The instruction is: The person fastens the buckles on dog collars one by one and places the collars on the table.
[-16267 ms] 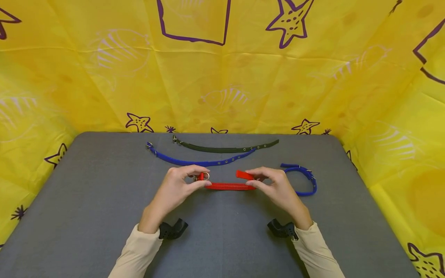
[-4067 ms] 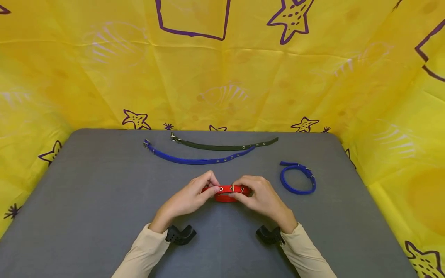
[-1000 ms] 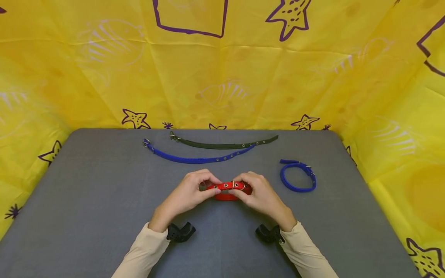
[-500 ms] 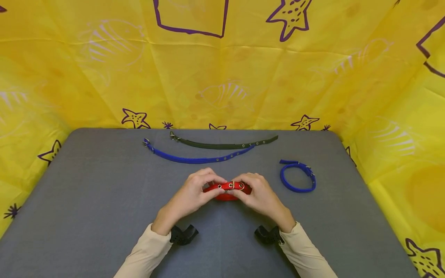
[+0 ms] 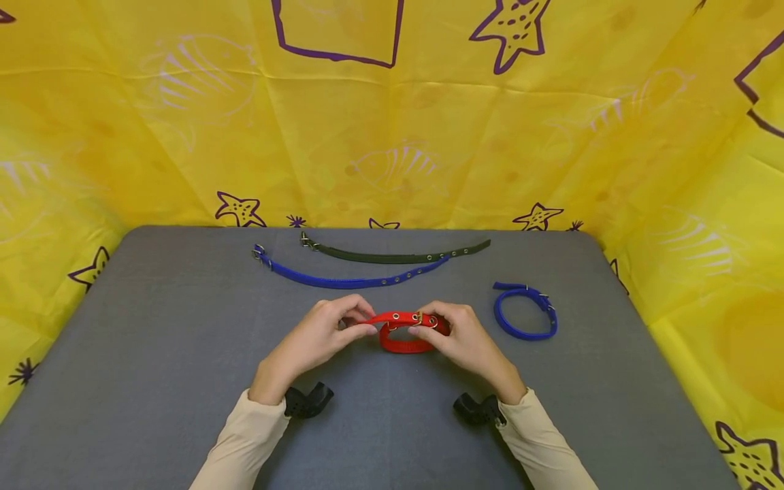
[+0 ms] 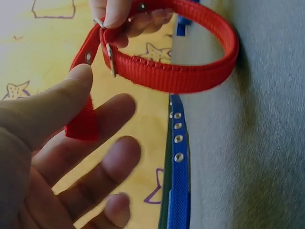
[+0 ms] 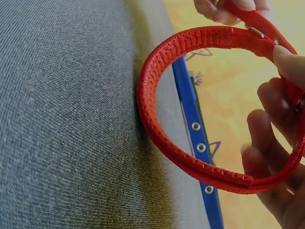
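Note:
A red collar [image 5: 406, 347] with metal eyelets is bent into a loop just above the grey table, its strap passing through the buckle [image 5: 419, 318]. My left hand [image 5: 318, 333] pinches the strap's free end between thumb and index finger; in the left wrist view the strap tip [image 6: 82, 125] sticks out past the thumb while the other fingers spread loosely. At the buckle side, my right hand [image 5: 468, 337] grips the collar between thumb and fingers. The right wrist view shows the padded, stitched inner face of the red loop [image 7: 148, 102].
Behind the hands, a blue collar [image 5: 331, 283] lies stretched out on the table [image 5: 184, 327], its eyelet end beside a dark green collar [image 5: 380, 258]. To the right rests a second blue collar [image 5: 525, 335], buckled into a loop. Yellow printed cloth [image 5: 392, 122] surrounds the table.
Long before, the red collar was unfastened, one end in each hand; later it became a loop through the buckle. Over the last half second my left hand has moved left with the strap end.

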Motion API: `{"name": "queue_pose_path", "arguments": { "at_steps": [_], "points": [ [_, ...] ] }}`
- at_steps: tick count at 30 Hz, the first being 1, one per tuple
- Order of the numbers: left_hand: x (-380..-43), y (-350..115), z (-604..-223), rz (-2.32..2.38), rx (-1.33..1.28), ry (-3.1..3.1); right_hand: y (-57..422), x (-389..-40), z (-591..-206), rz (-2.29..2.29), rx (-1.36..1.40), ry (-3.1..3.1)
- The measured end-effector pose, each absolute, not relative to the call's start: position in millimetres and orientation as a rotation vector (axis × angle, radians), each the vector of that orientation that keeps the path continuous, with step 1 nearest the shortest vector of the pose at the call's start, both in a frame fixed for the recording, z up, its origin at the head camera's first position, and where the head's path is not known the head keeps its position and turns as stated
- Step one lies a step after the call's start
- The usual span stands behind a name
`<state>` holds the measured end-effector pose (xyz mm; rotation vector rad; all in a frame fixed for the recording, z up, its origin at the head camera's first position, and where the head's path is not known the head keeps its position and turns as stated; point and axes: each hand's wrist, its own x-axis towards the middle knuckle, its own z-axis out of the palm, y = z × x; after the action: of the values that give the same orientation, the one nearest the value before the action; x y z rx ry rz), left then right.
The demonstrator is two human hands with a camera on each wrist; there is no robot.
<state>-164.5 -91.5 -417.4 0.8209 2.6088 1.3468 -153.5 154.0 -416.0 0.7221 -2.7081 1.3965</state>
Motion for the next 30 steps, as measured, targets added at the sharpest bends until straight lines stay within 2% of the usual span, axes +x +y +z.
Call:
{"name": "queue_pose_path", "arguments": {
  "at_steps": [3,13,25,30],
  "points": [
    [-163.6,-90.0,-418.1,1.394,0.826,2.626,150.2,-149.8,-407.1,1.44,0.722,-2.716],
    [-161.8,-83.0,-418.9,1.516,0.816,2.648,154.2,-159.9,-440.3,1.495,0.748,-2.706],
    [-162.9,-75.8,-427.1,1.43,0.768,2.587,160.9,-160.6,-432.7,1.393,0.756,-2.672],
    [-159.5,-66.1,-434.0,1.456,0.791,2.555,157.7,-157.6,-429.8,1.369,0.871,-2.523]
  ]
}}
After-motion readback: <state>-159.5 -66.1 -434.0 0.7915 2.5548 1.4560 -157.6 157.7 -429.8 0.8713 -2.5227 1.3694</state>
